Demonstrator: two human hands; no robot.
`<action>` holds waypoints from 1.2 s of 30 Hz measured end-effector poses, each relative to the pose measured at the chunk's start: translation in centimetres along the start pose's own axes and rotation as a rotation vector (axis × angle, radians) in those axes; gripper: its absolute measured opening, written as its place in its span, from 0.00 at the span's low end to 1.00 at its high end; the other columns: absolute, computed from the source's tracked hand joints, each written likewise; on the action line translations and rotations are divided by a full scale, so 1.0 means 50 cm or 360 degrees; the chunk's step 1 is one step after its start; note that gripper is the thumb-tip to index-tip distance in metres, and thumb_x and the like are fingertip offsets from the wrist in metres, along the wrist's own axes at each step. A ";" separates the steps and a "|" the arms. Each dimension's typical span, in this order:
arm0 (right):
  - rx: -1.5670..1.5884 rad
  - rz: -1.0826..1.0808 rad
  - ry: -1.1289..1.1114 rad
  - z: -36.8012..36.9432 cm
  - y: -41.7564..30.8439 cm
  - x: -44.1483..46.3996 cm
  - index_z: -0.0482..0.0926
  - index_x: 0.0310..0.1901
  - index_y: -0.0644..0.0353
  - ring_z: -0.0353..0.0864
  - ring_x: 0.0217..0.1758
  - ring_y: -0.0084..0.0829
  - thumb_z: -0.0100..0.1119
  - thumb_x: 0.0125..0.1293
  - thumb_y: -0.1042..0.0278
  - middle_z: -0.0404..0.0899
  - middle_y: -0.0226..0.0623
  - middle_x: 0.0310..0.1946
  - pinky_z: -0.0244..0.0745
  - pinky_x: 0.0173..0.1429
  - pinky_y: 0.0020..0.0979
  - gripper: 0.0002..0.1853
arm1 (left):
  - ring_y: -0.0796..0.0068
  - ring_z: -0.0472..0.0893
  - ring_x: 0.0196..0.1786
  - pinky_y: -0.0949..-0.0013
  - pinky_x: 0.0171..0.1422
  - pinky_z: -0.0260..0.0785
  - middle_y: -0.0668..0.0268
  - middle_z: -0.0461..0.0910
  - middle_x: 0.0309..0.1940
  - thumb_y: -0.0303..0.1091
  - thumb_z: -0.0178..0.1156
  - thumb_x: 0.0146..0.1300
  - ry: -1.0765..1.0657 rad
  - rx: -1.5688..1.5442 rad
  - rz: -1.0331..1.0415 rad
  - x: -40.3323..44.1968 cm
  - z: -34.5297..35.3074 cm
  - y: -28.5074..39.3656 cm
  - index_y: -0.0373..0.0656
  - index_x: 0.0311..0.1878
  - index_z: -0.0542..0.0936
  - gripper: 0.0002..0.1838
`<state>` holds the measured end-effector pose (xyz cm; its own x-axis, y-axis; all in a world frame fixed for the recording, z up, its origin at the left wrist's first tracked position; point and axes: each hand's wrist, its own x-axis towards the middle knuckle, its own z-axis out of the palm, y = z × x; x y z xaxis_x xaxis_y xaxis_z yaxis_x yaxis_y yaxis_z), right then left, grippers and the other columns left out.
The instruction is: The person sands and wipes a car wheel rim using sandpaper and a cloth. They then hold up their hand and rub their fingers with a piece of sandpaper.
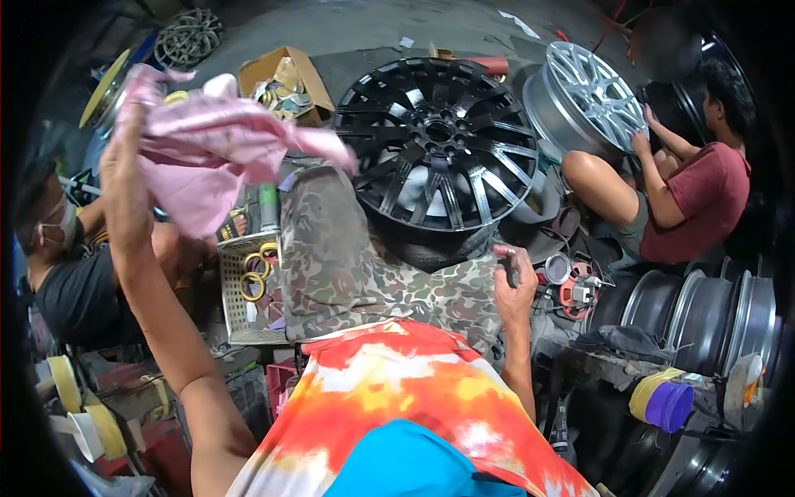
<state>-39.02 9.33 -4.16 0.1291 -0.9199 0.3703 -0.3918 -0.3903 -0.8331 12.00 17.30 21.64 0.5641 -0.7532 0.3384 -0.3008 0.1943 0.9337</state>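
My left hand (128,178) is raised at the left, closed on a pink cloth (207,141) that is spread out and blurred by motion. The cloth's right end reaches the left edge of a glossy black wheel rim (439,132), which lies face up in front of my knees. My right hand (517,277) hovers by my right knee, below the rim's lower right edge, with its fingers partly curled and apart and nothing in them. Camouflage cloth (331,248) covers my lap.
A basket (248,338) with yellow tape rolls stands left of my lap. Beyond is a cardboard box (310,79). One person sits at the left; another at the right holds a silver wheel (592,95). Several rims (683,315) stand at the lower right, near a purple tape roll (671,406).
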 end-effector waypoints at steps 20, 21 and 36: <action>-0.0120 0.0119 0.0038 -0.010 -0.001 -0.027 0.74 0.38 0.68 0.74 0.35 0.45 0.68 0.69 0.71 0.73 0.44 0.33 0.72 0.44 0.40 0.11 | 0.77 0.84 0.45 0.71 0.55 0.79 0.68 0.85 0.46 0.55 0.52 0.84 -0.0098 -0.0368 -0.0501 -0.143 0.200 -0.133 0.39 0.58 0.83 0.25; -0.0149 0.0119 0.0036 -0.008 -0.006 -0.030 0.75 0.38 0.68 0.75 0.36 0.48 0.68 0.69 0.71 0.74 0.46 0.33 0.72 0.44 0.41 0.11 | 0.84 0.80 0.38 0.75 0.43 0.74 0.73 0.84 0.40 0.50 0.57 0.83 -0.0223 -0.0009 -0.0349 -0.162 0.218 -0.200 0.42 0.52 0.85 0.19; -0.0261 0.0270 -0.0095 -0.038 0.010 -0.076 0.76 0.38 0.69 0.77 0.40 0.57 0.69 0.69 0.68 0.76 0.51 0.36 0.74 0.49 0.46 0.13 | 0.45 0.86 0.42 0.49 0.48 0.78 0.51 0.87 0.41 0.28 0.71 0.55 -0.0989 0.0840 0.0528 -0.337 0.438 -0.408 0.43 0.44 0.89 0.12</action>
<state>-41.43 12.71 -5.20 0.1007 -0.9742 0.2018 -0.5547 -0.2233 -0.8015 -8.18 12.26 -5.69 -0.0900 -0.9451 0.3142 -0.7776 0.2638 0.5707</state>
